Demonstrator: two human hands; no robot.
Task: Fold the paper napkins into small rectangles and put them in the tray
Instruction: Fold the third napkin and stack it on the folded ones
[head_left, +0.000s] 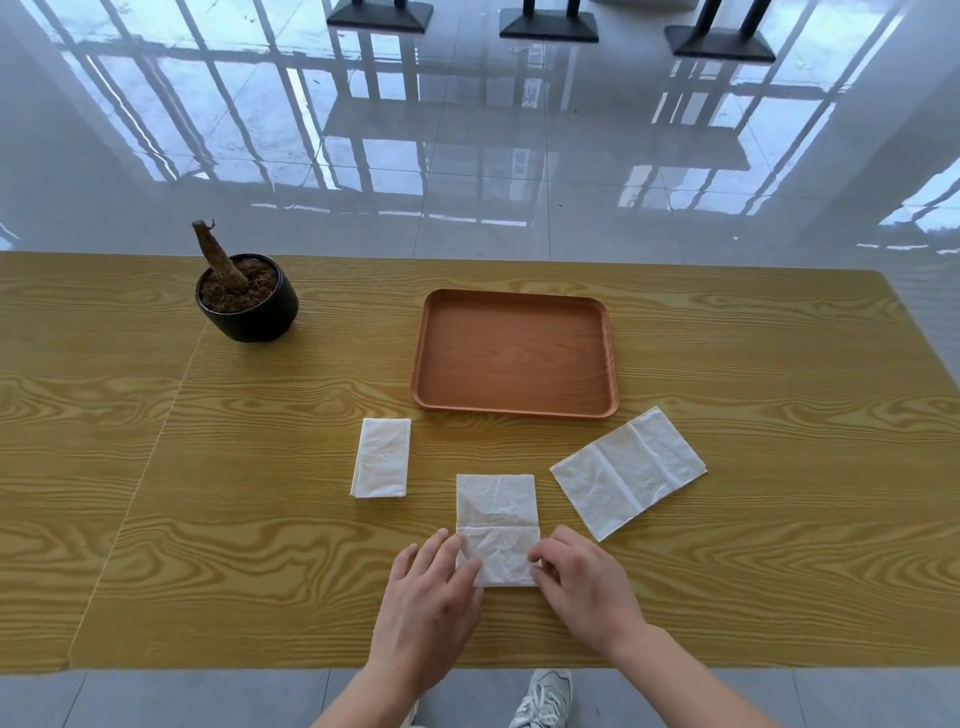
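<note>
Mid napkin (496, 512) sits on the table (779, 545) right in front of me, btw the other two and short of the tray (613, 358). Its near flap is turned up over itself, crease running across approx halfway.

Left hand (431, 592): fingers straight, lying flat on the flap's left side, pinning it, no grasp. Right hand (584, 579): fingertips curled onto the flap's right edge, looks like a light pinch on the paper. Can't see the thumb side well.

Handling, my call: thin soft tissue, nearly weightless, zero stiffness. Tears if pulled, drifts w/ any draft, won't hold a crease unless pressed along the line. Best hold = edges/corners w/ fingertips, one hand pinning while the other folds. Table is slick-looking wood-grain laminate, so paper prob slides if not pinned.

Folded napkin (382, 457) to the left: narrow rectangle, layered edges, looks done, not in tray yet. Flat napkin (628, 470) to the right: wider, lying askew, old fold lines visible, crinkled surface.

Tray: reddish-brown, wood-look, rounded corners, low raised rim, no napkin in it yet. For the move I'd lift a folded piece by a short edge and pinch all layers, else they fan open.
</note>
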